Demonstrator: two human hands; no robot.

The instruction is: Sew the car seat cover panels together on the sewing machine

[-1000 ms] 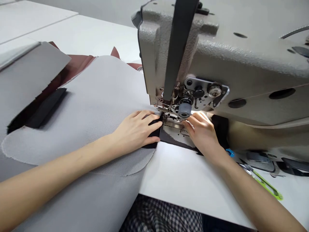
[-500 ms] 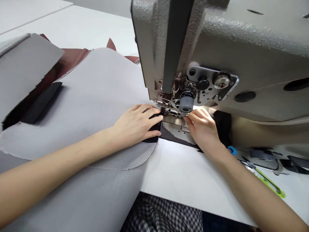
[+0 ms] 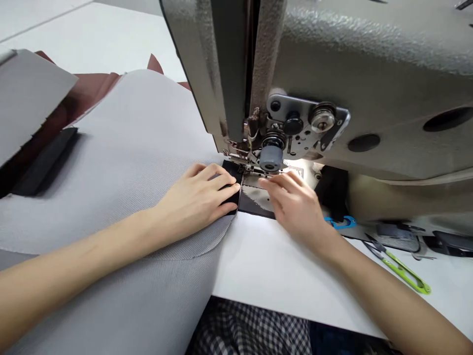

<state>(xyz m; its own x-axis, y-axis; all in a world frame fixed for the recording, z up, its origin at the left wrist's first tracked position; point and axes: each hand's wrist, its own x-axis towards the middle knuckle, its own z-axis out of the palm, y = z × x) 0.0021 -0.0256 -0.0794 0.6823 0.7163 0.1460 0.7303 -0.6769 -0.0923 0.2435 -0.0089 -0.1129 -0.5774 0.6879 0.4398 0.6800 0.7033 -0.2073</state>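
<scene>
My left hand (image 3: pixel 201 199) lies flat with its fingers apart, pressing a black strip (image 3: pixel 232 197) onto the light grey fabric panel (image 3: pixel 148 128). The strip's far end reaches the needle area of a grey sewing machine (image 3: pixel 310 64). Right of the strip's edge, my right hand (image 3: pixel 295 207) is over the metal needle plate (image 3: pixel 254 195), just below the round grey knob (image 3: pixel 271 157). Its fingers are bent and close together. The hand itself hides whatever may be between them.
Green-handled thread snips (image 3: pixel 402 271) and a blue-handled tool (image 3: pixel 342 223) lie on the white table (image 3: pixel 251 261) at right, near dark small parts. Reddish-brown material (image 3: pixel 98 86) and a folded black piece (image 3: pixel 48 162) sit on the left.
The view has shifted, moving the machine leftward in the picture. My right hand has moved left across the needle plate and its fingertips sit closer to the strip. My left hand keeps pressing the strip.
</scene>
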